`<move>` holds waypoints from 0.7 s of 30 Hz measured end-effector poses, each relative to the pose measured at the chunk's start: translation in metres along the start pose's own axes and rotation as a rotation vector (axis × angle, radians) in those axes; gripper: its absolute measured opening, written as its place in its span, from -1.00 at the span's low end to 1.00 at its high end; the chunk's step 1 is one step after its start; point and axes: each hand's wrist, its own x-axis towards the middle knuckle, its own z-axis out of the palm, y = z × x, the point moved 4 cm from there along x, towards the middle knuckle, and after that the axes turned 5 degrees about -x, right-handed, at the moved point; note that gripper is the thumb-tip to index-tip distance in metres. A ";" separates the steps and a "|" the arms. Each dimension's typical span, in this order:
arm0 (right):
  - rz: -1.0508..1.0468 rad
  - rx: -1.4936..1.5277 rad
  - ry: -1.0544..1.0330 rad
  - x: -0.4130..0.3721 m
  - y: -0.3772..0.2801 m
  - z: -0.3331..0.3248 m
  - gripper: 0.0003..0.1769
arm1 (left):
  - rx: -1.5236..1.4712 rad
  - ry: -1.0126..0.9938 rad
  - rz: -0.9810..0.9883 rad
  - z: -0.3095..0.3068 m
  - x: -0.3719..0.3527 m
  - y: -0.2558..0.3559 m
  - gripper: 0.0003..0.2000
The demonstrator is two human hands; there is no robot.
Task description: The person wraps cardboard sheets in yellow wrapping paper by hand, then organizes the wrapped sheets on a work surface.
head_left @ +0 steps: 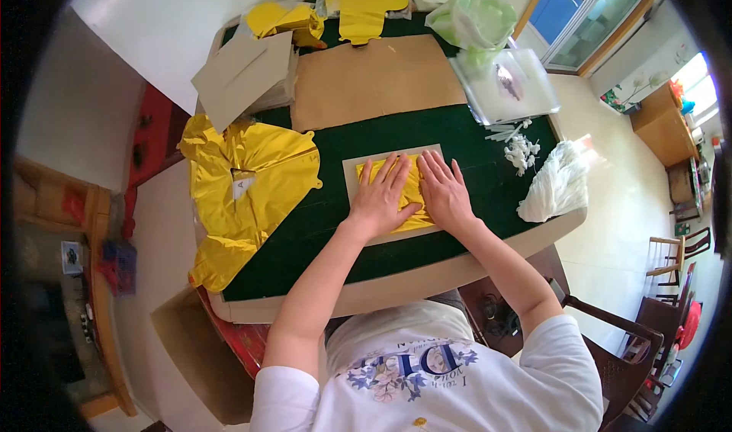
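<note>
A folded piece of gold foil (pixel 412 192) lies on a small grey-brown card (pixel 351 167) near the front middle of the table. My left hand (pixel 379 202) rests flat on the foil's left part, fingers stretched out and pointing away from me. Pressed flat on its right side is my right hand (pixel 447 194), with its fingers extended too. Both palms hide much of the foil and card. Left of them spreads a large heap of gold foil balloons (pixel 278 161), with a white slip (pixel 242 186) marked with a letter on it.
A brown cardboard sheet (pixel 377 77) lies behind my hands on the green tabletop (pixel 335 237). Grey cards (pixel 244 73) are stacked at back left, gold foil shapes (pixel 362 11) farther back. Clear plastic sleeves (pixel 507 85), small white pieces (pixel 521 153) and a white bundle (pixel 555 182) sit right.
</note>
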 end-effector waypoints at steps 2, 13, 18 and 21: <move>0.006 -0.025 0.008 -0.001 0.001 0.001 -0.47 | 0.024 -0.026 0.010 0.002 0.000 -0.001 -0.22; 0.093 0.695 0.152 0.032 -0.024 -0.034 -0.43 | 0.013 -0.098 -0.023 -0.001 0.000 0.002 -0.23; 0.129 0.515 0.078 0.034 -0.045 0.000 -0.38 | -0.026 -0.168 -0.059 -0.017 0.004 0.007 -0.20; 0.118 0.383 0.045 0.028 -0.042 0.001 -0.37 | 0.026 -0.204 -0.086 -0.017 0.004 0.007 -0.20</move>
